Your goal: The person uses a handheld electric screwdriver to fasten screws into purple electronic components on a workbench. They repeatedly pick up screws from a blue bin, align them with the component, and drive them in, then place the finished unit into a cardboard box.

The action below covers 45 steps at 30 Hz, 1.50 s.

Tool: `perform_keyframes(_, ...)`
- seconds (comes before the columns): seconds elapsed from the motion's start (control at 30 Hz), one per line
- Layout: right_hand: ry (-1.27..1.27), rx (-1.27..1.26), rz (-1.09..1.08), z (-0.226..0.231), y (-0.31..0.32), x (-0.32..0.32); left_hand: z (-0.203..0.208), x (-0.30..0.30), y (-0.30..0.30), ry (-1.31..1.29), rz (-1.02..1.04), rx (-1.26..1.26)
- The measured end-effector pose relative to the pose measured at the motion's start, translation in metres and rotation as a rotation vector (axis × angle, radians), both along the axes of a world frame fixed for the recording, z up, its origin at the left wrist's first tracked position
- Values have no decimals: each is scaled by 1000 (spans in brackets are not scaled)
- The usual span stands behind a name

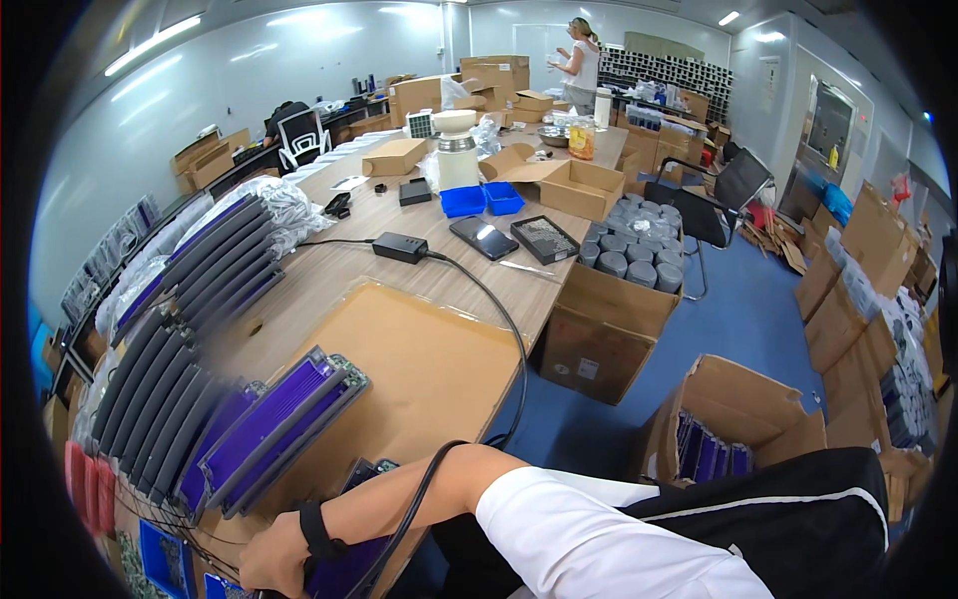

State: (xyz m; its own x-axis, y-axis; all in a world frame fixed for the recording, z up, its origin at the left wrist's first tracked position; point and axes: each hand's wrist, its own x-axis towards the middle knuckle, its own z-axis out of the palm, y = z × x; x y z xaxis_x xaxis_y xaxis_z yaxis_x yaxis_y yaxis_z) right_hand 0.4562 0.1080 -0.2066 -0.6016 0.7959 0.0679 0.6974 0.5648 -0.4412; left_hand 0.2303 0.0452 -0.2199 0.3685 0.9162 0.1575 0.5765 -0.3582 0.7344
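Note:
My right hand (274,561) reaches in from the lower right, a black band (317,531) around its wrist. Its fingers look curled, and the lower edge of the view cuts off what they hold. Under the forearm lies a purple panel with a grey frame (344,569), partly hidden. A black cable (431,479) runs across the forearm. Left of it, more purple panels with grey frames (284,429) lean on a brown cardboard sheet (429,349). Beside them stand curved dark grey pieces (150,409) in a row. My left hand is out of view.
Blue bins (165,559) of small parts sit near the hand. A power adapter (400,247), phone (484,239) and black tray (545,241) lie farther up the table (349,225). Boxes of grey cylinders (614,309) and purple panels (758,414) stand right. Another person (581,70) stands far back.

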Motion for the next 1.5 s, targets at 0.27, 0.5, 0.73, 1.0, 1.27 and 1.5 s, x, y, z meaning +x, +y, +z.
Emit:
perform_keyframes(0.27,63,-91,67,9,2,-1,-9,-2,6,-60,37,-64)
perform_keyframes(0.5,59,-110,75,10,5,-4,-11,-3,6,-64,44,-49)
perform_keyframes(0.73,72,126,48,-12,12,-20,-11,0,6,-65,53,-39)
perform_keyframes(1.0,40,-120,-74,11,-4,0,-23,-13,15,-72,68,37)
perform_keyframes(1.27,70,-28,-29,40,-37,13,3,7,7,-238,-183,-43)
perform_keyframes(1.5,52,34,-209,66,-91,12,0,-6,10,-358,-74,-56)
